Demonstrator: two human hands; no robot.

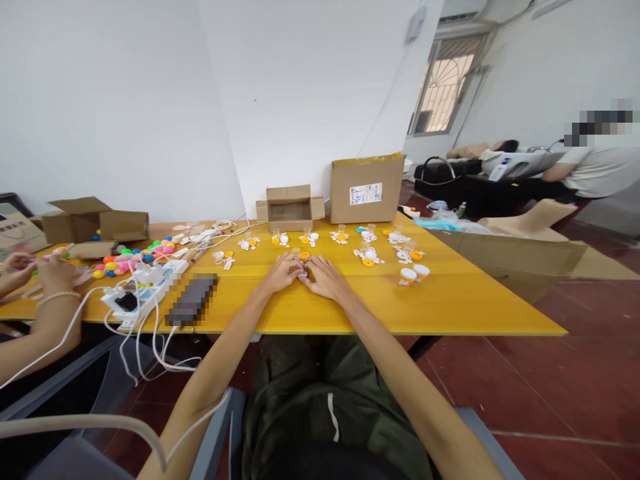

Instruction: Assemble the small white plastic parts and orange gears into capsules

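Observation:
My left hand (283,273) and my right hand (325,277) meet over the front middle of the table. Their fingertips are closed together on a small whitish piece (302,273), mostly covered by the fingers, so its kind is unclear. Just beyond the fingertips lies an orange ring-shaped part (305,256). Small groups of white and orange parts with clear cups (369,256) spread in rows behind and to the right. Two round containers with white tops and orange rims (421,271) stand together on the right.
An open carton (290,207) and a taller box (367,190) stand at the back. To my left are a phone (193,300), a power strip (145,293) with cables, and colourful balls (120,261). A co-worker's hands (55,270) work at far left; another person sits far right.

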